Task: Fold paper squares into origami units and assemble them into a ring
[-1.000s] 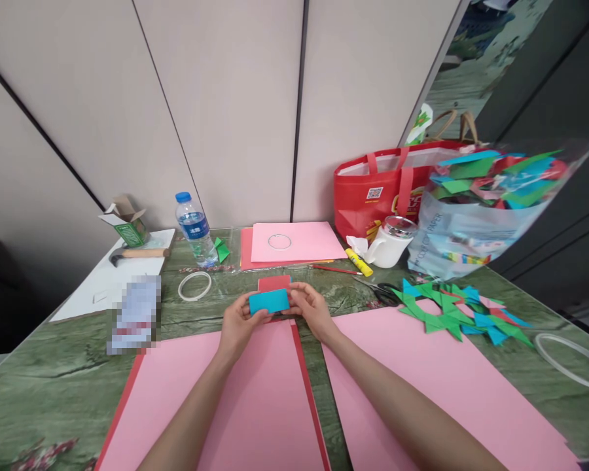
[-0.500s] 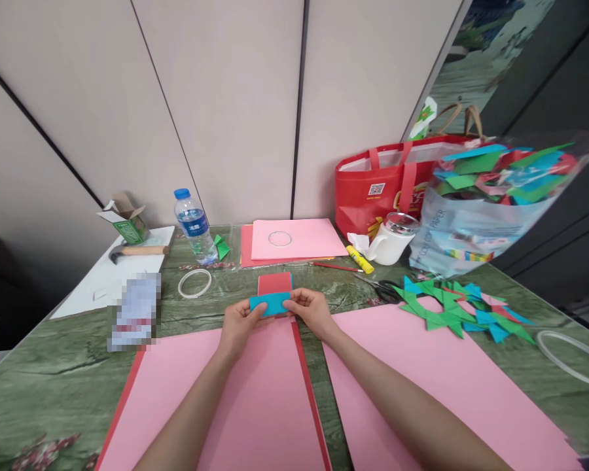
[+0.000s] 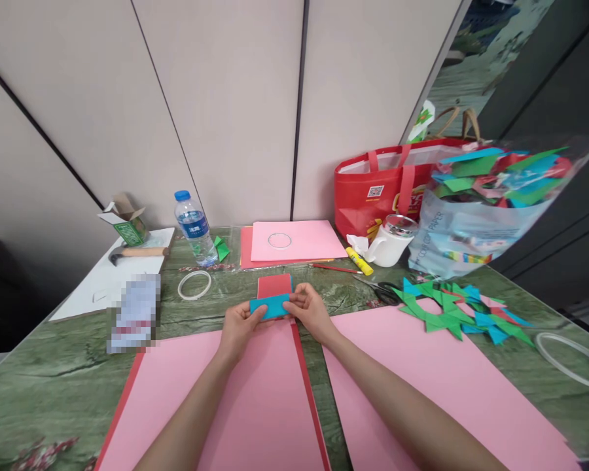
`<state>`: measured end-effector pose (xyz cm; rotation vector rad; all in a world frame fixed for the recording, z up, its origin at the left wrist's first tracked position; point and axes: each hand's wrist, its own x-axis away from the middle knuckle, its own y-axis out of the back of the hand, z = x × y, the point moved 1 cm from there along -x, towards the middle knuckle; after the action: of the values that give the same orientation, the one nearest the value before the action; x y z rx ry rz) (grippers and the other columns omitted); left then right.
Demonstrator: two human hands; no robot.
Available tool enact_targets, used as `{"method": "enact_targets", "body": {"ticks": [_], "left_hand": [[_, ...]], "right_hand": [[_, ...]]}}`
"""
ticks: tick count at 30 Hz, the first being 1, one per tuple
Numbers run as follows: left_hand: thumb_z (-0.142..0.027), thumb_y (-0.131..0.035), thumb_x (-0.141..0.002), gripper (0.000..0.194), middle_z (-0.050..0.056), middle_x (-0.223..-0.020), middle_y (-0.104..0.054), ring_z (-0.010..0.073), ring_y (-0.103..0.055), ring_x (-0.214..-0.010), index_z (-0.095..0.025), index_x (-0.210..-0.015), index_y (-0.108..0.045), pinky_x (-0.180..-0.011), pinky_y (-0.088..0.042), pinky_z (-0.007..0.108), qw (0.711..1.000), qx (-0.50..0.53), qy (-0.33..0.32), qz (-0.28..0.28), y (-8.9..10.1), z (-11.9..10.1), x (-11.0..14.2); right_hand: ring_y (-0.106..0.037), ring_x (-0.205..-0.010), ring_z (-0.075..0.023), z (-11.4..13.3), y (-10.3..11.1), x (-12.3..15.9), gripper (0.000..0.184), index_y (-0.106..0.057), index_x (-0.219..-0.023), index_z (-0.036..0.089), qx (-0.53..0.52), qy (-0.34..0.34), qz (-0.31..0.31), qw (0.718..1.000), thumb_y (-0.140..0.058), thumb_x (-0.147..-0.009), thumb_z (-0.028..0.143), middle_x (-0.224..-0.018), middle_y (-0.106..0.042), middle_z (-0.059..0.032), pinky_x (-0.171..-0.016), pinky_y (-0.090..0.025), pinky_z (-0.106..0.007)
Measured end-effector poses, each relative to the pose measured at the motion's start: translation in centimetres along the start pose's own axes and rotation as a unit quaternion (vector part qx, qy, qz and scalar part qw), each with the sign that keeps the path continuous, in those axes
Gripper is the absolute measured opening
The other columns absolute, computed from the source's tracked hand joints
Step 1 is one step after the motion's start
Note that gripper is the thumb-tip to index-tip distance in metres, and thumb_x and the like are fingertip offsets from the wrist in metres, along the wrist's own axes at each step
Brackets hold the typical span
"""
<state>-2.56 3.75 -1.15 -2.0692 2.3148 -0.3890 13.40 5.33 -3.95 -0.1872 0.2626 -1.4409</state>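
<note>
A small folded strip of blue paper (image 3: 273, 305) is held level between my two hands. My left hand (image 3: 238, 330) pinches its left end, thumb on the front face. At the opposite end, my right hand (image 3: 311, 312) grips it between thumb and fingers. Just behind the strip lies a small stack of red paper (image 3: 274, 284) with a blue edge showing at its right. Below my hands spreads a large pink sheet (image 3: 255, 399) with red borders. Another pink sheet (image 3: 402, 366) lies under my right forearm.
Black scissors (image 3: 387, 292), a red pencil (image 3: 336, 267) and a yellow glue stick (image 3: 358, 261) lie right of centre. Folded green and blue paper stars (image 3: 436, 311) sit further right. A water bottle (image 3: 195, 229), a white ring (image 3: 194, 285) and a hammer (image 3: 140, 252) are at the left.
Both thumbs now press on the front of the blue paper, and the strip sits slightly lower. More of the red stack behind shows. The other things stay in place.
</note>
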Motion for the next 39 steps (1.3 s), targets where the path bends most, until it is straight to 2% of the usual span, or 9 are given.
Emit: {"method": "enact_targets", "body": {"ticks": [5,13,17,25,29,32,35,39], "left_hand": [[-0.035,-0.071,-0.059,0.031,0.004,-0.071,-0.069,0.0225,-0.065,-0.07,-0.011,-0.076,-0.066,-0.068,-0.053,0.037,1.0,0.004,0.005,-0.006,0.0,0.2,-0.09],[-0.034,-0.07,-0.06,0.029,0.004,-0.071,-0.07,0.0225,-0.065,-0.072,-0.011,-0.078,-0.066,-0.071,-0.052,0.037,1.0,0.005,0.008,-0.009,-0.12,0.05,0.03],[-0.034,-0.071,-0.058,0.032,0.004,-0.071,-0.07,0.0231,-0.065,-0.071,-0.011,-0.079,-0.066,-0.068,-0.052,0.037,1.0,0.006,0.007,-0.015,-0.1,0.11,-0.02],[-0.036,-0.068,-0.061,0.032,0.005,-0.072,-0.068,0.0217,-0.063,-0.071,-0.01,-0.08,-0.065,-0.067,-0.051,0.034,1.0,-0.021,-0.003,-0.005,-0.18,-0.11,0.08],[-0.033,-0.068,-0.062,0.042,0.003,-0.073,-0.066,0.0172,-0.061,-0.068,-0.013,-0.098,-0.06,-0.063,-0.049,0.028,0.998,-0.048,-0.035,-0.021,-0.06,-0.16,0.07],[-0.03,-0.066,-0.064,0.053,0.002,-0.076,-0.064,0.0155,-0.061,-0.067,-0.015,-0.113,-0.051,-0.064,-0.049,0.027,0.998,-0.047,-0.048,-0.001,-0.03,-0.18,0.12],[-0.029,-0.065,-0.066,0.054,0.004,-0.084,-0.063,0.0162,-0.061,-0.071,-0.016,-0.115,-0.048,-0.065,-0.05,0.028,0.997,-0.042,-0.063,0.013,0.0,-0.16,0.14],[-0.029,-0.065,-0.066,0.047,0.004,-0.084,-0.062,0.0182,-0.061,-0.074,-0.015,-0.108,-0.051,-0.069,-0.051,0.033,0.997,-0.039,-0.068,0.023,0.02,-0.05,0.04]], "right_hand": [[-0.053,-0.057,-0.0108,0.05,0.05,0.01,0.026,-0.048,-0.071,0.02,0.065,0.051,-0.005,0.997,-0.069,-0.061,0.031,-0.061,-0.052,0.0041,-0.053,-0.045,-0.022],[-0.056,-0.061,-0.0126,0.11,0.14,0.1,0.033,-0.054,-0.095,0.021,0.027,0.04,0.006,0.999,-0.067,-0.065,0.027,-0.067,-0.058,0.0019,-0.057,-0.048,-0.025],[-0.056,-0.064,-0.0134,-0.21,0.36,-0.02,0.026,-0.062,-0.088,0.02,0.042,0.048,-0.005,0.998,-0.067,-0.063,0.027,-0.069,-0.057,0.0005,-0.056,-0.048,-0.025],[-0.055,-0.06,-0.0119,-0.06,0.4,0.0,0.029,-0.062,-0.089,0.019,0.045,0.046,-0.017,0.998,-0.068,-0.062,0.027,-0.065,-0.056,0.0017,-0.054,-0.047,-0.024],[-0.055,-0.06,-0.0123,0.03,0.31,0.02,0.026,-0.062,-0.086,0.018,0.042,0.041,-0.014,0.998,-0.068,-0.062,0.027,-0.064,-0.057,0.0017,-0.054,-0.049,-0.024],[-0.055,-0.06,-0.0124,0.1,0.27,0.03,0.026,-0.061,-0.085,0.018,0.042,0.039,-0.019,0.998,-0.068,-0.062,0.027,-0.065,-0.057,0.0013,-0.053,-0.049,-0.024],[-0.055,-0.06,-0.0122,0.16,0.27,0.03,0.025,-0.061,-0.085,0.018,0.046,0.039,-0.019,0.998,-0.068,-0.062,0.027,-0.065,-0.057,0.0012,-0.053,-0.049,-0.024],[-0.055,-0.059,-0.012,0.11,0.3,0.02,0.025,-0.061,-0.085,0.018,0.037,0.037,-0.008,0.999,-0.067,-0.063,0.027,-0.064,-0.056,0.002,-0.053,-0.05,-0.024]]}}
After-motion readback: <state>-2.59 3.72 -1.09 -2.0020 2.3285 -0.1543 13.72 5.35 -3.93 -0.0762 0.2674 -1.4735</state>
